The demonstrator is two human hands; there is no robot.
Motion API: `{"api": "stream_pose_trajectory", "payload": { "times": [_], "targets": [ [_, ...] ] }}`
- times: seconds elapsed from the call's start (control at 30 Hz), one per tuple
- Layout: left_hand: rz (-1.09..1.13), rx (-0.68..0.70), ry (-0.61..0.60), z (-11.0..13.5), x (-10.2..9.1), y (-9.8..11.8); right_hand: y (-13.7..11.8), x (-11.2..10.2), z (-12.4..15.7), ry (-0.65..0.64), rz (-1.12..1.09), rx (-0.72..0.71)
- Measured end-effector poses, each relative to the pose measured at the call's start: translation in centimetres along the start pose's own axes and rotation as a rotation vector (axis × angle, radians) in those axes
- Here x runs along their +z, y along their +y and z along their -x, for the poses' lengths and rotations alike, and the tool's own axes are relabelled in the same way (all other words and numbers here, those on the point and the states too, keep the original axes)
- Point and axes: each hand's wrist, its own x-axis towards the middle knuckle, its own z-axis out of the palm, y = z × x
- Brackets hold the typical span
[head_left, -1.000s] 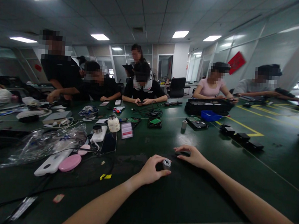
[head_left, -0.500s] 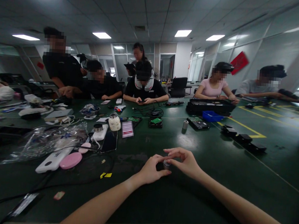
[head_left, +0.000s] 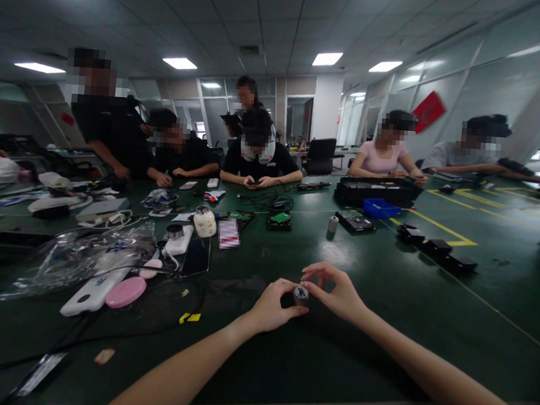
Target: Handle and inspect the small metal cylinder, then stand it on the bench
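A small silver cylinder (head_left: 300,295) stands on the dark green table (head_left: 381,334) in front of me. My left hand (head_left: 272,307) wraps round it from the left, thumb and fingers closed on its side. My right hand (head_left: 335,290) comes from the right, and its thumb and forefinger pinch the cylinder's top. Both forearms reach in from the near table edge.
To the left lie a pink round case (head_left: 125,292), a white flat device (head_left: 90,293), a clear plastic bag (head_left: 81,254) and black cables. Farther back are a white jar (head_left: 204,221), a green circuit board (head_left: 280,218), a blue tray (head_left: 380,208) and black boxes (head_left: 436,248). Several people sit around the table.
My right hand left the table beside the cylinder and moved left onto it, closing on its top. My left hand has kept its hold on the cylinder.
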Motion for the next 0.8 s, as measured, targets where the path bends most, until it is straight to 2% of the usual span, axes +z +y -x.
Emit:
{"api": "stream_pose_trajectory", "payload": {
  "times": [0.1,0.27,0.37,0.47,0.57,0.6,0.7,0.8],
  "targets": [
    [0.001,0.008,0.009,0.0,-0.1,0.2,0.1,-0.5,0.0,0.046,-0.022,-0.004],
    [0.013,-0.001,0.008,0.1,-0.1,0.2,-0.2,0.0,0.1,-0.109,-0.13,0.006],
    [0.026,0.007,0.001,0.0,0.0,0.1,-0.4,0.7,0.2,-0.131,-0.17,0.001],
    [0.013,-0.004,0.013,0.0,-0.1,0.2,0.4,0.5,-0.1,-0.034,-0.178,-0.016],
    [-0.001,0.006,0.003,0.1,-0.2,0.6,2.6,-0.9,-0.6,0.11,-0.106,-0.006],
    [-0.002,0.012,-0.005,0.1,-0.3,0.8,3.5,-1.6,-0.7,0.121,-0.071,0.02],
    [-0.001,0.006,-0.022,0.0,-0.5,1.1,6.2,-3.6,-0.7,-0.004,0.009,0.125],
    [-0.001,-0.004,-0.026,0.1,-0.5,1.1,7.7,-4.7,-0.4,-0.135,0.017,0.171]
  ]
}}
